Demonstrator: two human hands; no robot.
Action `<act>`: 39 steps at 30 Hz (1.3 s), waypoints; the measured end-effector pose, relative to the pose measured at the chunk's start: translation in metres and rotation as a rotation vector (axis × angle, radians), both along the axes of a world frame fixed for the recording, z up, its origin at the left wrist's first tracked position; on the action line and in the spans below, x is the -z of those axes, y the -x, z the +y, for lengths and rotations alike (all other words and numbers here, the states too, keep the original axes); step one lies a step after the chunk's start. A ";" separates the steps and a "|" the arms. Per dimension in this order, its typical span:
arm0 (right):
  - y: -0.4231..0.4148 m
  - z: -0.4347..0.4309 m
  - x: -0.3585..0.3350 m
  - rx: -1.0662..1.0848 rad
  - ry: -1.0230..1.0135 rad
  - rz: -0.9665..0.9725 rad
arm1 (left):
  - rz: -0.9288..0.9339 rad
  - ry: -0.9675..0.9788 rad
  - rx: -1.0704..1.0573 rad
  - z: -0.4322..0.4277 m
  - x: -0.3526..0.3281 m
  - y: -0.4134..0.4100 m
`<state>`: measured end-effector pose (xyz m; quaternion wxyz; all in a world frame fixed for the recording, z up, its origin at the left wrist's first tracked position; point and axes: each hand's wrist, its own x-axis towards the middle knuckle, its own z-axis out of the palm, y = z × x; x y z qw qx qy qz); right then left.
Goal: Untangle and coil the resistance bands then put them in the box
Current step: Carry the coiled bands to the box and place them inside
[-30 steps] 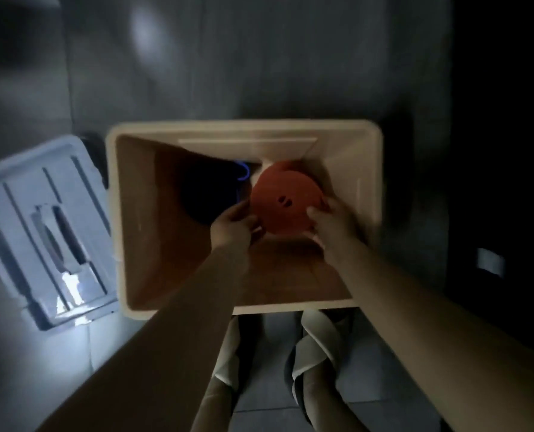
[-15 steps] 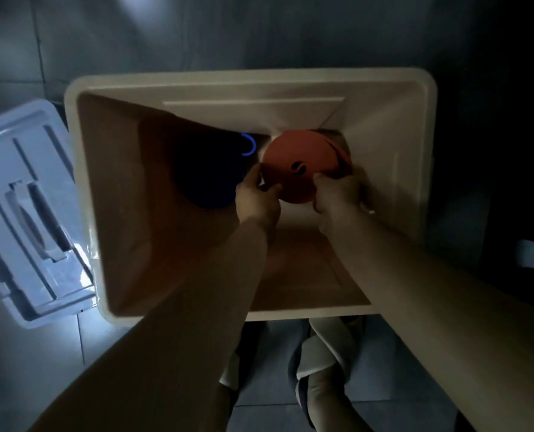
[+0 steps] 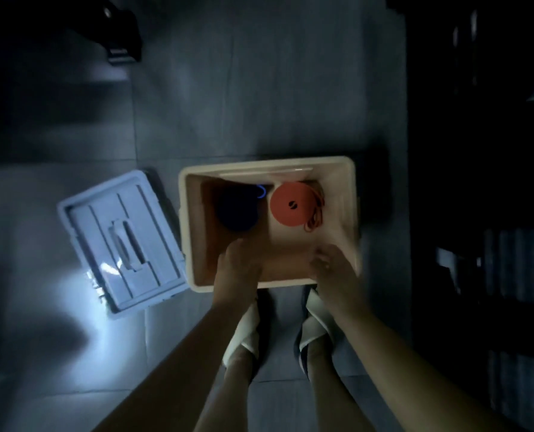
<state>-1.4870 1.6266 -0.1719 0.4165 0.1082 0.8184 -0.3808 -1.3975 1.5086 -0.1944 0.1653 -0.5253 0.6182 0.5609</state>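
A cream plastic box (image 3: 349, 210) stands on the tiled floor in dim light. Inside, at the far right, lies a coiled orange resistance band (image 3: 292, 204), with loose orange loops beside it. A dark blue coiled band (image 3: 237, 209) lies to its left in shadow. My left hand (image 3: 237, 265) hovers over the box's near edge, fingers relaxed and empty. My right hand (image 3: 334, 265) is over the near right corner, blurred, holding nothing that I can see.
The box's pale blue lid (image 3: 120, 241) lies upside up on the floor to the left. My two slippered feet (image 3: 278, 332) stand just before the box. Dark furniture fills the right side and far left corner.
Both hands let go of the orange coil and drew back to the box's near edge. The coil now lies in the box. The view has risen away from the box.
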 end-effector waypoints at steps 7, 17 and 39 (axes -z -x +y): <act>-0.049 0.019 -0.124 -0.251 0.051 0.150 | -0.015 0.232 0.076 -0.032 -0.170 -0.094; -0.177 0.048 -0.314 -0.545 0.137 0.166 | -0.028 0.293 -0.265 0.021 -0.381 -0.292; -0.698 -0.145 -0.420 -1.412 0.058 0.282 | -0.239 0.202 -0.942 0.049 -0.480 -0.924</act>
